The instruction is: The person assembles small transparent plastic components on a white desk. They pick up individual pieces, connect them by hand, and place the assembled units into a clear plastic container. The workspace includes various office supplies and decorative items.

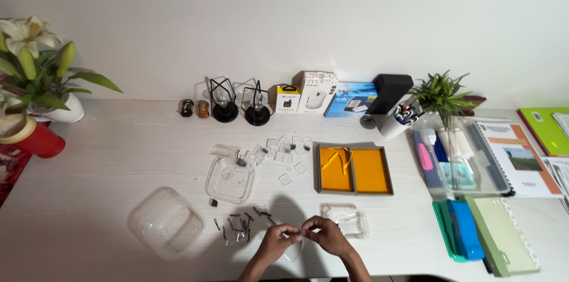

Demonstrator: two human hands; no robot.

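Left hand [277, 239] and right hand [326, 233] fingers pinched shut on small clear plastic sleeve [301, 234] above white table [106, 169]. We judge it featherlight, flimsy, slippery; hold edges.

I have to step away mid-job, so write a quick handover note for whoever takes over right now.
Left hand and right hand meet at the table's near edge, pinching a small clear item together; too small to identify.
Loose small black pieces lie just left of the hands, small clear cases farther back.
Clear tray holds one dark piece; clear container sits left.
Orange-lined box is open.
Done: cannot tell. Left: many black pieces lie loose.
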